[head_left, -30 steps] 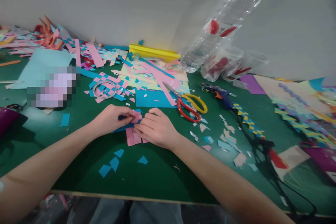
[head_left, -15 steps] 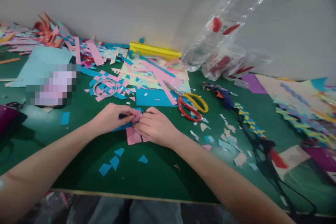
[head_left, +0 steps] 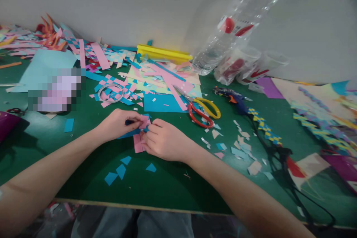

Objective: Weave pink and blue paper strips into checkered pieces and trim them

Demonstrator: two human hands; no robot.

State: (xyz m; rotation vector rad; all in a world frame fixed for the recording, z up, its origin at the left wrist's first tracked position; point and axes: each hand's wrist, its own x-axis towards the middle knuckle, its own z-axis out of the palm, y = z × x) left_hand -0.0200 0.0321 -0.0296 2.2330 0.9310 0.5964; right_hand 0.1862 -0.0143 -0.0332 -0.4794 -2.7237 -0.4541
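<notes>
Pink and blue paper strips (head_left: 138,143), which seem to be woven together, lie at the middle of the green table between my hands. My left hand (head_left: 119,123) pinches the upper left part of the strips between thumb and fingers. From the right, my right hand (head_left: 164,139) has its fingers curled over the strips' right side and covers much of them. Blue paper scraps (head_left: 121,171) lie in front. Scissors (head_left: 199,109) with one red and one yellow handle rest just beyond my right hand, and a roll of tape (head_left: 111,93) lies beyond my left.
Paper cuttings (head_left: 164,78) pile up along the wall beside a yellow holder (head_left: 164,54). A clear plastic bottle (head_left: 223,37) and plastic cups (head_left: 237,65) stand at the back right. Woven paper strips (head_left: 264,128) and a dark cord (head_left: 304,197) lie to the right.
My right hand has shifted slightly down and its fingers now cover more of the pink strips' right end. The left hand keeps its pinch almost in place.
</notes>
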